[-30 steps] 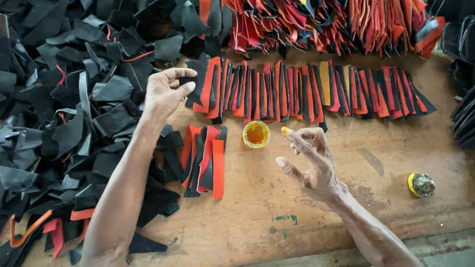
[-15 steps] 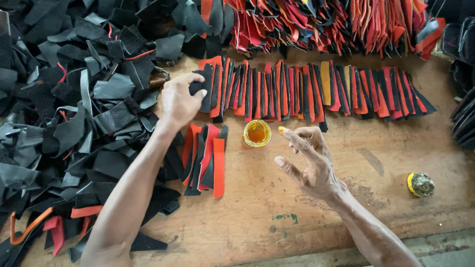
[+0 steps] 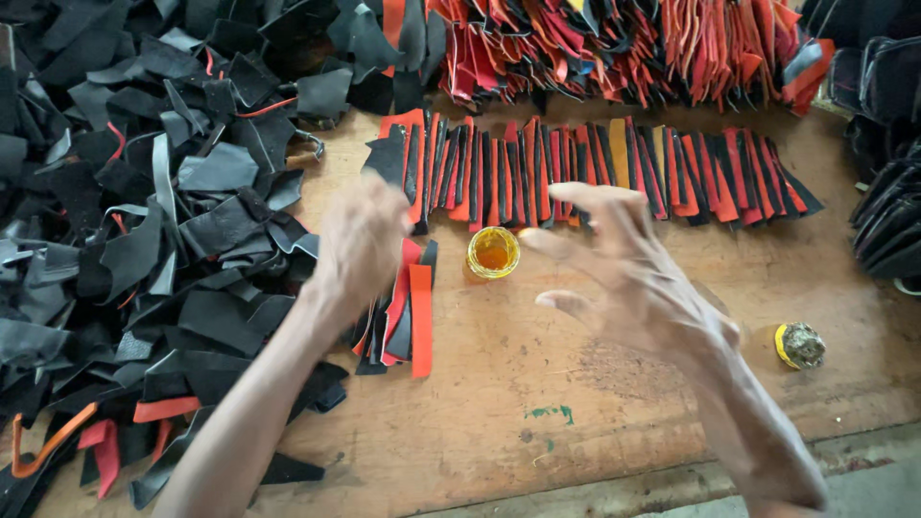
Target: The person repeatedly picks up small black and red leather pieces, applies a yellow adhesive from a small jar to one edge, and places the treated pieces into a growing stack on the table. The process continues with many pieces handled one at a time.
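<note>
While both my hands hang above the worktop (image 3: pixel 537 451) with nothing in them, the risk I judge nearest is the small yellow pot (image 3: pixel 493 252) of amber liquid, which sits uncovered between them. My right hand (image 3: pixel 643 278) is just right of it, fingers (image 3: pixel 580 195) spread wide and curled like a claw, gripping nothing; a careless sweep leftward could tip the pot and spill it over the strips. A round yellow-rimmed lid (image 3: pixel 798 345) lies well apart at the right, near the worktop's edge, so the pot stays exposed.

My left hand (image 3: pixel 360 245) is blurred, so I cannot tell exactly how far its fingers are parted; they look loosely released, hovering over the short stack of red and black strips (image 3: pixel 408 317) just left of the pot. It seems to hold nothing, though whether it brushes the top strip I cannot tell. A clumsy grab there could scatter that stack or drag it against the pot.

Farther off, the neat row of strips (image 3: pixel 595 173) stands on edge, and it could topple if knocked. Left of it spreads the loose black leather heap (image 3: pixel 125 211); beyond, more red and black bundles (image 3: pixel 624 48).
</note>
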